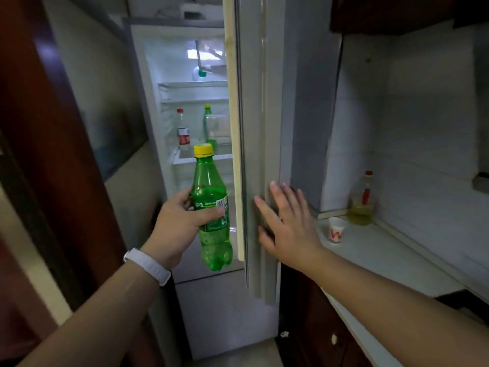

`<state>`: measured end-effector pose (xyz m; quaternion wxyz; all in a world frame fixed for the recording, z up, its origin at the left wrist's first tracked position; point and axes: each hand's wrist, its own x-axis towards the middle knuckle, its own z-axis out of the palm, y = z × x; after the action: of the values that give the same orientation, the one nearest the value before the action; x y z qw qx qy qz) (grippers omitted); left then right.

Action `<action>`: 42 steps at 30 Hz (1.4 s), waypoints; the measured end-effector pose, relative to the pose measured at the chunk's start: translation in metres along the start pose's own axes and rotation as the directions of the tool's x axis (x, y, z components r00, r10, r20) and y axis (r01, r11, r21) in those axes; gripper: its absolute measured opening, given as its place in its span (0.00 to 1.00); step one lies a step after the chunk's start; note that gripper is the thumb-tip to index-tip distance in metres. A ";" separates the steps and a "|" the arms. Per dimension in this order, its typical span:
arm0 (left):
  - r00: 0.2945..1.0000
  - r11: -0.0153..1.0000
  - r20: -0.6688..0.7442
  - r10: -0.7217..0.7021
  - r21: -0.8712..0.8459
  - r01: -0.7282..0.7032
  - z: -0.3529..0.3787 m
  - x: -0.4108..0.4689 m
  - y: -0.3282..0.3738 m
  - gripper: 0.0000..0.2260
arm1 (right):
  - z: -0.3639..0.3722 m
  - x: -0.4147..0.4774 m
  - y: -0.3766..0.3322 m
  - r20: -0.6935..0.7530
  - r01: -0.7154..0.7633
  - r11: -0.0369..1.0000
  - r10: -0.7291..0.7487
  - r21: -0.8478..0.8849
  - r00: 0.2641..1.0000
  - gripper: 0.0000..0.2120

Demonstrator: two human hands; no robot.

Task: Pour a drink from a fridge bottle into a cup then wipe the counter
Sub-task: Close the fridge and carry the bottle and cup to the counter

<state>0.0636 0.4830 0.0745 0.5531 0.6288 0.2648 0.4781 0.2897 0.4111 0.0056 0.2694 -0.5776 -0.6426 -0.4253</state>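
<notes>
My left hand (176,223) grips a green soda bottle (211,213) with a yellow cap, held upright in front of the open fridge (190,123). My right hand (285,223) lies flat, fingers spread, against the edge of the fridge door (259,128), which stands partly open. A small white paper cup (336,230) with red print stands on the pale counter (383,260) to the right, near the fridge side. No cloth is in view.
Inside the fridge stand a clear bottle with a red cap (183,129) and a green bottle (209,123). A bottle of yellow oil (362,201) sits in the counter's back corner. A dark wooden door frame (53,154) is at left, dark cabinets (317,327) sit under the counter.
</notes>
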 end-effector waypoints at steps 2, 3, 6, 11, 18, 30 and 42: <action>0.999 1.000 -0.038 0.009 -0.001 -0.009 -0.019 -0.001 0.001 0.22 | 0.013 0.014 -0.018 -0.003 0.003 0.999 -0.003 0.042 1.000 0.34; 0.999 1.000 -0.053 0.010 0.002 -0.010 -0.028 -0.001 0.002 0.24 | 0.019 0.020 -0.028 0.001 -0.006 0.998 0.006 0.065 1.000 0.34; 0.996 0.999 -0.087 0.023 0.034 -0.020 -0.053 0.001 0.001 0.23 | 0.039 0.038 -0.058 0.010 -0.033 0.990 0.032 0.139 0.999 0.35; 0.994 0.998 -0.107 0.016 0.067 -0.009 -0.090 0.013 0.000 0.19 | 0.076 0.062 -0.089 -0.007 -0.035 0.978 0.037 0.205 0.999 0.40; 0.995 0.999 -0.097 0.013 0.039 -0.009 -0.134 0.047 -0.005 0.18 | 0.132 0.098 -0.118 -0.018 -0.073 0.976 0.078 0.204 0.997 0.43; 0.999 1.000 -0.046 -0.006 0.024 0.007 -0.183 0.087 -0.023 0.18 | 0.196 0.147 -0.158 0.028 -0.123 0.974 0.120 0.190 0.992 0.38; 0.993 0.998 -0.106 -0.044 -0.039 0.040 -0.176 0.114 -0.050 0.17 | 0.244 0.180 -0.114 0.252 -0.148 0.977 0.107 0.150 0.962 0.35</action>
<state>-0.0381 0.6712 0.0498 0.5598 0.5862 0.2983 0.5040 0.1804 0.7159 0.0089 0.2633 -0.6410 -0.6654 -0.2775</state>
